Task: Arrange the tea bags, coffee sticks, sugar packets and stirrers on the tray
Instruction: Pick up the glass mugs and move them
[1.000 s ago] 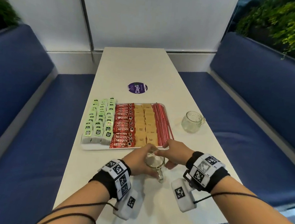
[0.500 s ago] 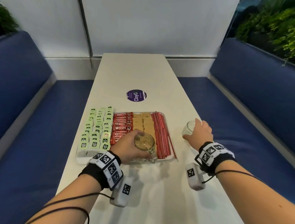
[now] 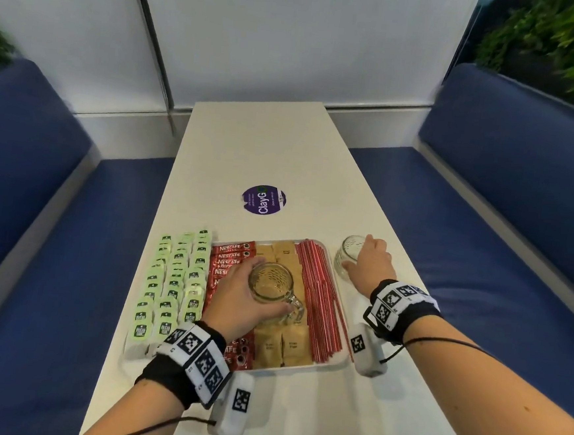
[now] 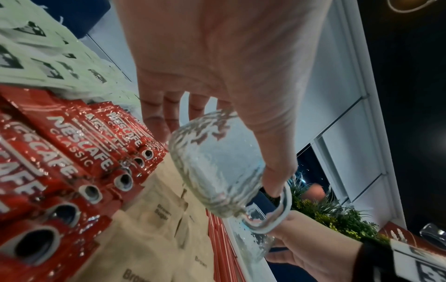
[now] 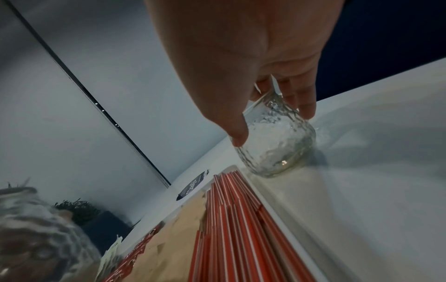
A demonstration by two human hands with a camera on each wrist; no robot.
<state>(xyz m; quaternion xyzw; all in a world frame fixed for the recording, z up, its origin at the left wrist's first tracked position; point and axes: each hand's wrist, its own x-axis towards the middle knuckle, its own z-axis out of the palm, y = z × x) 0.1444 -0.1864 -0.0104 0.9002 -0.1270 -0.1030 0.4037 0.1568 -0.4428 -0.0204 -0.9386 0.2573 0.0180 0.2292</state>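
Observation:
A white tray [image 3: 342,360] carries rows of green tea bags [image 3: 174,277], red coffee sticks [image 3: 229,259], brown sugar packets [image 3: 289,344] and red striped stirrers [image 3: 320,305]. My left hand [image 3: 248,293] grips a clear glass mug [image 3: 273,281] from above and holds it over the coffee sticks [image 4: 72,143] and sugar packets [image 4: 156,229]. In the left wrist view the mug [image 4: 217,171] hangs tilted, handle toward me. My right hand [image 3: 367,268] grips a second glass mug [image 3: 347,260] standing on the table just right of the tray, thumb and fingers around its body [image 5: 275,145].
The tray sits on a long white table [image 3: 284,148] with a purple round sticker [image 3: 263,200] behind it. Blue padded benches [image 3: 482,250] run along both sides. White wall panels close the far end, with plants at the upper corners.
My left hand carried the first mug from the table's front edge forward over the tray. My right hand let go of that mug, moved right and took hold of the second mug.

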